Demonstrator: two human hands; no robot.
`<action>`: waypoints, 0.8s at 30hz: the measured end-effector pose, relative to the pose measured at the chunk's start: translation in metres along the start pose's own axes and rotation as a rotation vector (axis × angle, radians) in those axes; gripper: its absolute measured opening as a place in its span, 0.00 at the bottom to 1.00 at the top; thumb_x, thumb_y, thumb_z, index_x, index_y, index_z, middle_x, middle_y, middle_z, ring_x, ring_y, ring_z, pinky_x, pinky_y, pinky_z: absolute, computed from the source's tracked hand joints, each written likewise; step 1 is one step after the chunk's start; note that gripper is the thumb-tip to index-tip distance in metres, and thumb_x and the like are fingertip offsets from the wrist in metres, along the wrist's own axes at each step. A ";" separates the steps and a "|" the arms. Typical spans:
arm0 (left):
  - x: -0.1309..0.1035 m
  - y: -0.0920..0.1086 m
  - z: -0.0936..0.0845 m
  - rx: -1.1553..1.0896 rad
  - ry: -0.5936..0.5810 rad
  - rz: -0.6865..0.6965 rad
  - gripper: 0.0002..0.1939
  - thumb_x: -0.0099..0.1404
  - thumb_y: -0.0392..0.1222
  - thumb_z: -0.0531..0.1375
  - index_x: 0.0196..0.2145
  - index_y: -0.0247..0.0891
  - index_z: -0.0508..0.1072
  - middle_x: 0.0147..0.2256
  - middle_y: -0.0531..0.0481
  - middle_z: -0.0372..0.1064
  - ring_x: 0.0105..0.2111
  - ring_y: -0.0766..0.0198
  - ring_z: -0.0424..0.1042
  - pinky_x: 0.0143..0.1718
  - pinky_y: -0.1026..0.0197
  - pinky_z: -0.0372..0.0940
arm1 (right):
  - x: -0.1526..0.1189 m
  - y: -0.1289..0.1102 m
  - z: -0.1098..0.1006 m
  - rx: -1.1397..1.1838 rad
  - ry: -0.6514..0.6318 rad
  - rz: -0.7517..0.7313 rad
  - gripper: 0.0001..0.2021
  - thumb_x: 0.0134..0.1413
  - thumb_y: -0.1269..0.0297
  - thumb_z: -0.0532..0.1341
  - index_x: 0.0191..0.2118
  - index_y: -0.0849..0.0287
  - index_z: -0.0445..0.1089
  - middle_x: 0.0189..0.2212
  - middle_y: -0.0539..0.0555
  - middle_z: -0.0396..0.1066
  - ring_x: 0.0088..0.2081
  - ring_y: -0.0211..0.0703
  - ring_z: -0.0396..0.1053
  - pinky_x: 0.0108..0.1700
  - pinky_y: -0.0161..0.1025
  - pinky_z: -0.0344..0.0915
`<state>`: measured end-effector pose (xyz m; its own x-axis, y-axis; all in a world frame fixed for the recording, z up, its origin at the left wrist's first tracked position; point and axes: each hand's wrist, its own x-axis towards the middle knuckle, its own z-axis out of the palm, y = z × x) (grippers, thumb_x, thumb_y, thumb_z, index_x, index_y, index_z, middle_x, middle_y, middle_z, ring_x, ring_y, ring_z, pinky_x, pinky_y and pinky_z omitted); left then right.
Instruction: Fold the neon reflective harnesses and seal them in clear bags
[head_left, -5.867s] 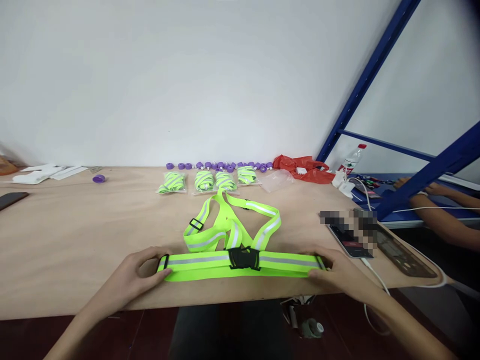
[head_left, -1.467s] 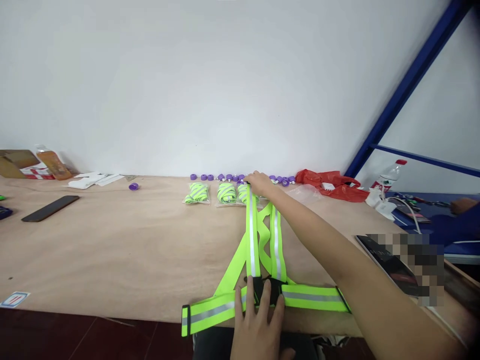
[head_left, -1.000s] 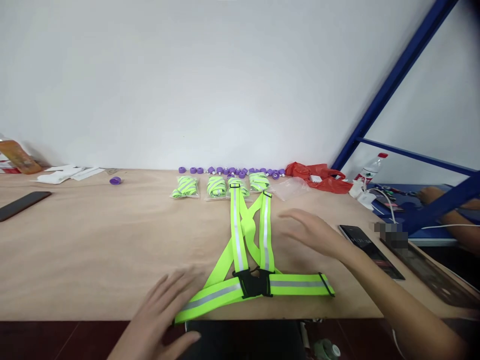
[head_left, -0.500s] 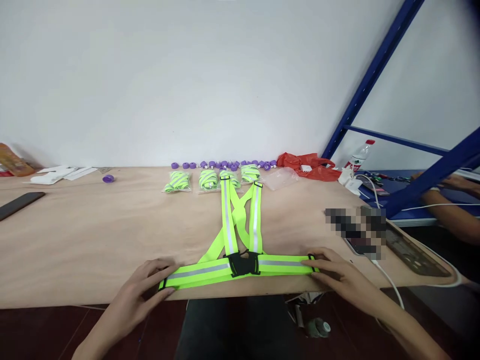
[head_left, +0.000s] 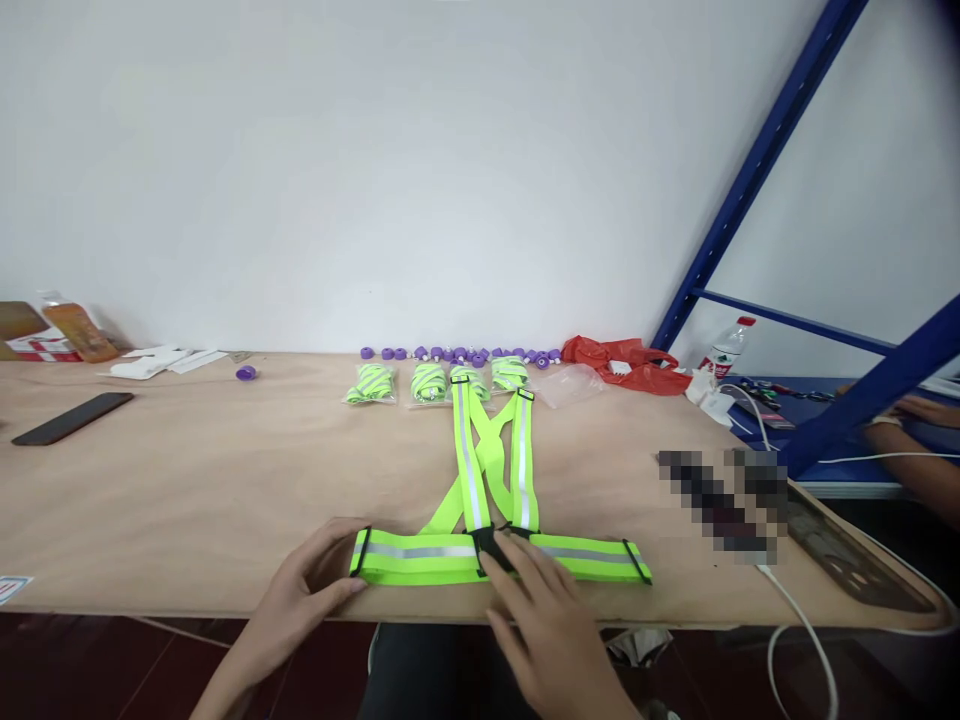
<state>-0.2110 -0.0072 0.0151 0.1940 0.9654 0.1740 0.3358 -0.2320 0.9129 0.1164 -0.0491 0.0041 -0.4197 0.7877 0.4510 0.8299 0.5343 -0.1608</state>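
A neon-yellow reflective vest (head_left: 420, 551) made of elastic straps with silver stripes lies spread on the table, its shoulder straps crossing and pointing away from me. At the left end of its waist strap, beside a black slider, my left hand (head_left: 304, 580) holds the strap between thumb and fingers. My right hand (head_left: 544, 610) lies over the middle with its fingers stretched out, touching the black buckle (head_left: 491, 548) and partly hiding it. The strap's right end, with another black slider (head_left: 637, 562), rests free on the tabletop.
Several bagged reflective vests (head_left: 428, 383) sit behind, before a row of purple caps (head_left: 460, 354). A red plastic bag (head_left: 637, 365), a phone with cable, and a blue rack (head_left: 742, 190) stand right. A black slab (head_left: 73, 418) lies left. Another person's arm (head_left: 911, 455) shows right.
My right hand has let go of the waist strap's right end and moved left onto the buckle. My left hand stays at the left end. The view has shifted slightly.
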 end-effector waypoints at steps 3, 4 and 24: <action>0.009 -0.006 0.014 -0.253 0.136 0.003 0.24 0.58 0.51 0.70 0.50 0.39 0.76 0.52 0.41 0.75 0.55 0.45 0.72 0.56 0.47 0.69 | 0.006 -0.012 0.011 -0.004 -0.026 -0.025 0.21 0.61 0.64 0.60 0.60 0.51 0.69 0.60 0.55 0.70 0.58 0.57 0.69 0.55 0.51 0.68; 0.015 -0.006 0.021 -0.320 0.163 0.028 0.26 0.57 0.52 0.70 0.50 0.38 0.75 0.52 0.40 0.75 0.55 0.44 0.72 0.56 0.47 0.69 | 0.006 -0.012 0.013 0.001 -0.032 -0.013 0.20 0.61 0.63 0.60 0.59 0.50 0.69 0.60 0.54 0.70 0.58 0.56 0.69 0.56 0.51 0.67; 0.064 0.056 0.186 0.400 -0.242 0.306 0.22 0.62 0.37 0.67 0.54 0.41 0.71 0.49 0.45 0.71 0.51 0.52 0.69 0.53 0.49 0.66 | -0.031 0.024 -0.019 0.393 -0.114 0.063 0.15 0.62 0.68 0.57 0.51 0.51 0.75 0.49 0.57 0.75 0.55 0.51 0.71 0.56 0.48 0.70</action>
<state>-0.0085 0.0198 0.0087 0.5281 0.8030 0.2763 0.5451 -0.5700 0.6147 0.1558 -0.0662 0.0030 -0.4287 0.8400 0.3327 0.6612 0.5426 -0.5180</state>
